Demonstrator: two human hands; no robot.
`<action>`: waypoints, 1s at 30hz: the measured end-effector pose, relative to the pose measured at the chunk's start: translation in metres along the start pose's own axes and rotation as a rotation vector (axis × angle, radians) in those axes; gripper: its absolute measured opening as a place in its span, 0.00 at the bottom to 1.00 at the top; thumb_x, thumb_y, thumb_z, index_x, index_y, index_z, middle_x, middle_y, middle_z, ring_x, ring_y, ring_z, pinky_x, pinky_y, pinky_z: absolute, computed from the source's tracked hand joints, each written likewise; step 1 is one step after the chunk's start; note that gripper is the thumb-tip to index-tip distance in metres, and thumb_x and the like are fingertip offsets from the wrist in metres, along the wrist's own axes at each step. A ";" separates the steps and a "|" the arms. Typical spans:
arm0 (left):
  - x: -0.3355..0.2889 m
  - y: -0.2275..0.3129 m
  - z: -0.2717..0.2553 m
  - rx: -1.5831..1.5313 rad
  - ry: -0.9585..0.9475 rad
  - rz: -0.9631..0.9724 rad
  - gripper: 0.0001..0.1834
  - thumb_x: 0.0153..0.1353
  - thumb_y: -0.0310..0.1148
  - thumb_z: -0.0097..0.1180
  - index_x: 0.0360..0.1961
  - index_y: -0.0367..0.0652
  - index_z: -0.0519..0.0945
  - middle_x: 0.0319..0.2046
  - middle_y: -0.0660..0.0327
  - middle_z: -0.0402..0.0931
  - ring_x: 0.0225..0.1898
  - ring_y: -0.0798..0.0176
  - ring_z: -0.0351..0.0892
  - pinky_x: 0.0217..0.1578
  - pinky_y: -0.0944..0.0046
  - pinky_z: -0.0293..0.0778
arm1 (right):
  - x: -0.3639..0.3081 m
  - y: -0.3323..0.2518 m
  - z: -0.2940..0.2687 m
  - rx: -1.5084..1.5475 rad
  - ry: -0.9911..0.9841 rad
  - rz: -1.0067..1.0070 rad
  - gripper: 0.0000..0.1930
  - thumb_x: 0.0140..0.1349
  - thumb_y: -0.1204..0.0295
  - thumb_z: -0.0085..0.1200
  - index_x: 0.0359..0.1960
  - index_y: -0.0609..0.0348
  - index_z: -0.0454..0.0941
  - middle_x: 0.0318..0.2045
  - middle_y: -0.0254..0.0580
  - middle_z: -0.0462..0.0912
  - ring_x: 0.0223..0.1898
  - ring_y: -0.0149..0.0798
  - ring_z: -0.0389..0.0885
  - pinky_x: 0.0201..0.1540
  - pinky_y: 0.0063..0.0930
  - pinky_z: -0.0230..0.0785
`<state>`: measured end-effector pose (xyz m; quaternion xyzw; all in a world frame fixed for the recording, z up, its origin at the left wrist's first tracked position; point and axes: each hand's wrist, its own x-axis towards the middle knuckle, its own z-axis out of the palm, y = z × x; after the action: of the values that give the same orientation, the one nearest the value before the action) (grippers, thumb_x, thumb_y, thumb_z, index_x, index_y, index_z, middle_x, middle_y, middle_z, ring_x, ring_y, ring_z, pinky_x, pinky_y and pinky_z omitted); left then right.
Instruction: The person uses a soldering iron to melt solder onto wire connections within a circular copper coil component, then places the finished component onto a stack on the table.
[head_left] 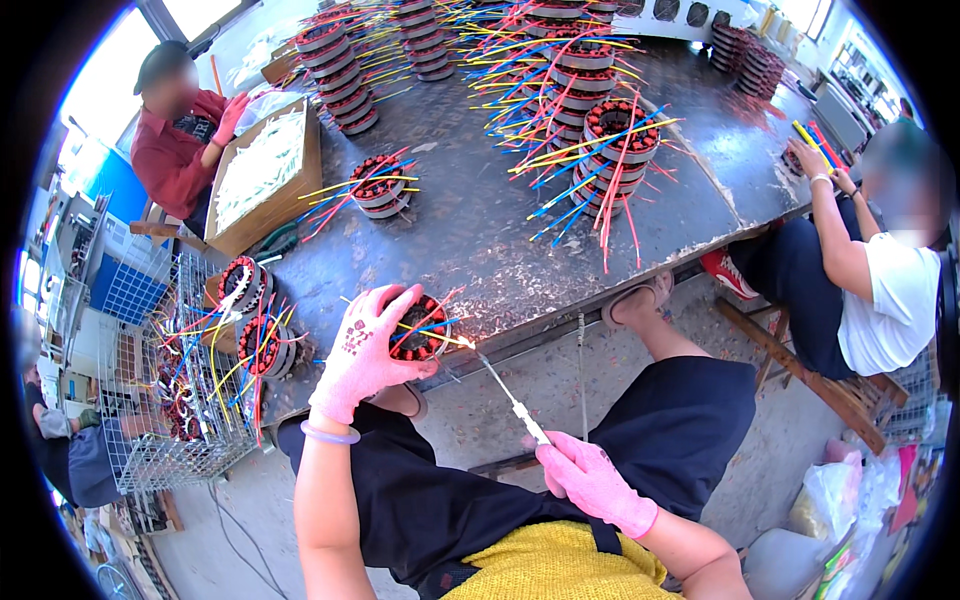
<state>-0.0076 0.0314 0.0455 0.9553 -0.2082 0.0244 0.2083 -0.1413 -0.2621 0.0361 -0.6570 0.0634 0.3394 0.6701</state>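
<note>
The dark, scuffed worktable fills the upper middle of the frame, with a co-worker in a red shirt at upper left and another in a white top at right. Tall stacks of wound rings trailing red, yellow and blue leads rise at top centre; a wire basket and a cardboard box are at left and upper left.

At the table's near edge, just left of centre, the left hand in a pink glove grasps one wound ring, fingers over its top and thumb below. The right hand, lower centre, is closed around the white handle of a slim metal wand, whose tip glows at the ring's right side.

Work on this ring looks under way: its leads fan out, and the hot tip is at or very near one. A lone ring stands apart above it. Whether that one or the stacks are finished or waiting, I cannot tell.
</note>
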 end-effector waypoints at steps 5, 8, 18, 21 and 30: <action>0.001 0.002 -0.002 -0.002 -0.014 -0.012 0.49 0.35 0.42 0.75 0.63 0.41 0.71 0.58 0.49 0.70 0.61 0.43 0.68 0.64 0.50 0.62 | -0.001 -0.005 0.000 -0.049 -0.005 -0.038 0.18 0.74 0.64 0.45 0.55 0.66 0.76 0.21 0.27 0.69 0.22 0.21 0.67 0.26 0.19 0.60; 0.001 0.002 -0.002 -0.008 -0.018 -0.016 0.50 0.35 0.42 0.76 0.64 0.41 0.71 0.58 0.49 0.70 0.62 0.43 0.68 0.64 0.50 0.62 | 0.000 -0.006 0.000 -0.056 -0.018 -0.042 0.19 0.74 0.63 0.45 0.55 0.66 0.75 0.20 0.28 0.69 0.21 0.21 0.67 0.26 0.19 0.60; 0.000 -0.001 0.001 0.004 0.014 0.021 0.49 0.36 0.44 0.76 0.63 0.43 0.71 0.57 0.50 0.70 0.58 0.44 0.68 0.62 0.50 0.64 | -0.001 -0.003 0.000 -0.018 -0.013 -0.018 0.19 0.74 0.64 0.45 0.56 0.65 0.75 0.21 0.27 0.70 0.21 0.21 0.67 0.26 0.19 0.60; 0.001 0.001 0.001 0.008 0.016 0.019 0.49 0.36 0.43 0.76 0.63 0.43 0.71 0.57 0.50 0.70 0.58 0.44 0.69 0.62 0.50 0.64 | -0.001 -0.002 -0.001 -0.050 -0.013 -0.029 0.19 0.74 0.63 0.44 0.56 0.64 0.75 0.20 0.29 0.70 0.21 0.22 0.67 0.26 0.21 0.61; 0.000 0.001 0.001 0.006 0.018 0.019 0.48 0.36 0.43 0.76 0.63 0.43 0.71 0.56 0.51 0.70 0.58 0.44 0.69 0.61 0.50 0.64 | 0.000 -0.003 -0.001 -0.053 -0.007 -0.042 0.18 0.74 0.63 0.45 0.55 0.64 0.76 0.21 0.27 0.70 0.21 0.21 0.67 0.26 0.19 0.60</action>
<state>-0.0083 0.0306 0.0449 0.9536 -0.2154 0.0355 0.2071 -0.1399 -0.2630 0.0386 -0.6746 0.0385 0.3291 0.6596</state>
